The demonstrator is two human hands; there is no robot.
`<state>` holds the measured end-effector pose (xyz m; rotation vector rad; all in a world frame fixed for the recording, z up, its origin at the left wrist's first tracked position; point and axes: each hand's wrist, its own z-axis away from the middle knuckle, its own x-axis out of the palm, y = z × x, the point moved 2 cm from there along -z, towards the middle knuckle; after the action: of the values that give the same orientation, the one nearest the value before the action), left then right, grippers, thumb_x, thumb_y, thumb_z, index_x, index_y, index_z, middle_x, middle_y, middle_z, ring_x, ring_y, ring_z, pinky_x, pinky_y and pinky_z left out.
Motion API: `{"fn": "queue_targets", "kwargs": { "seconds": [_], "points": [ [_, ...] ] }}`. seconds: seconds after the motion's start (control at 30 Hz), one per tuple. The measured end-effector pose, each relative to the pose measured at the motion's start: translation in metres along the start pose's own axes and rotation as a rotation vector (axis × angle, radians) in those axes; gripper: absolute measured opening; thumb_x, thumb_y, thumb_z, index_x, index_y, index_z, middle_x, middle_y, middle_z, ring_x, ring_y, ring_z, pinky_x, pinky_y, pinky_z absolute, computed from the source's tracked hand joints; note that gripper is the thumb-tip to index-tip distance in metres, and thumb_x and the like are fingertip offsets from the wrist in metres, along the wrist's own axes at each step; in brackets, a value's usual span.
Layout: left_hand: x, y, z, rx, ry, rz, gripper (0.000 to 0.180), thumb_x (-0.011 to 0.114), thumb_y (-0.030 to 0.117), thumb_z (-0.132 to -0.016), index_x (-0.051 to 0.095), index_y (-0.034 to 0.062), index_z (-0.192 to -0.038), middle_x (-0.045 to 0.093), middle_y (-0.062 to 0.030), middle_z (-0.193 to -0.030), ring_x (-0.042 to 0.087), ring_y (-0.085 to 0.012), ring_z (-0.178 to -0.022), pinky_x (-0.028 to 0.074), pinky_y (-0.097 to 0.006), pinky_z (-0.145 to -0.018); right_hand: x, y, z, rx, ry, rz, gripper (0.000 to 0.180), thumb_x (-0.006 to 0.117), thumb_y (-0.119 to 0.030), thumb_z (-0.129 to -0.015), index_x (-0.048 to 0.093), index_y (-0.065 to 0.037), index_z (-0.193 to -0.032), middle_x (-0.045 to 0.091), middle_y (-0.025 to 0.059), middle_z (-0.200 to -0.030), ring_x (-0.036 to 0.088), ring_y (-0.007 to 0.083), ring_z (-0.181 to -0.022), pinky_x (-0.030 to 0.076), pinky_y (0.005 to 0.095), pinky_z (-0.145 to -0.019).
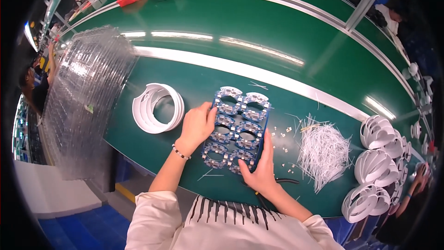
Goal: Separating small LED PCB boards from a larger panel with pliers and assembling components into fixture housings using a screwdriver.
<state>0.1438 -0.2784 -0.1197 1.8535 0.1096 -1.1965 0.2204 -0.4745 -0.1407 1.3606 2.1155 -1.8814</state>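
A blue circuit board panel (237,116) with ring-shaped cutouts lies over the green bench in front of me; it looks like a stack, with more blue edge showing on its right. My left hand (200,124) is closed on the panel's left edge, its fingertips partly hidden. On the lower right, my right hand (260,169) grips the other edge, thumb on top and fingers along the side. Just right of the panel are several tiny white connectors (285,132). A pair of pliers (286,181) with dark handles lies partly behind my right hand.
White plastic rings (172,95) stand left of my left hand. Clear plastic trays (85,92) are piled at far left. A heap of thin white strips (325,153) lies to the right, before stacked white rings (365,203). A conveyor belt (259,23) runs beyond the metal rail (240,68).
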Motion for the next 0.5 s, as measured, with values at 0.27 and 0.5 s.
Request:
{"fn": "queue_targets", "kwargs": {
  "seconds": [0.27,0.5],
  "points": [
    [0.01,-0.029,0.0,-0.15,-0.037,0.436,0.019,0.05,0.012,-0.086,0.057,-0.0046,-0.092,0.061,-0.0176,-0.075,0.06,-0.0199,-0.065,0.045,-0.031,-0.058,-0.002,0.001,0.0,0.002,0.044,-0.282,0.091,0.064,-0.004,-0.072,-0.002,0.006,-0.134,0.015,0.0276,-0.138,0.023,0.0393,-0.128,0.029,0.0452,-0.1],
    [0.014,-0.036,-0.004,-0.279,-0.202,0.949,0.024,0.038,0.013,-0.093,0.046,-0.0064,-0.105,0.058,-0.0121,-0.088,0.061,-0.0188,-0.057,0.047,-0.024,-0.047,-0.017,-0.01,0.008,-0.131,0.127,-0.597,0.078,0.053,0.009,-0.074,0.007,-0.003,-0.136,0.027,0.0247,-0.134,0.051,0.0315,-0.107,0.047,0.0385,-0.085]
  ]
}}
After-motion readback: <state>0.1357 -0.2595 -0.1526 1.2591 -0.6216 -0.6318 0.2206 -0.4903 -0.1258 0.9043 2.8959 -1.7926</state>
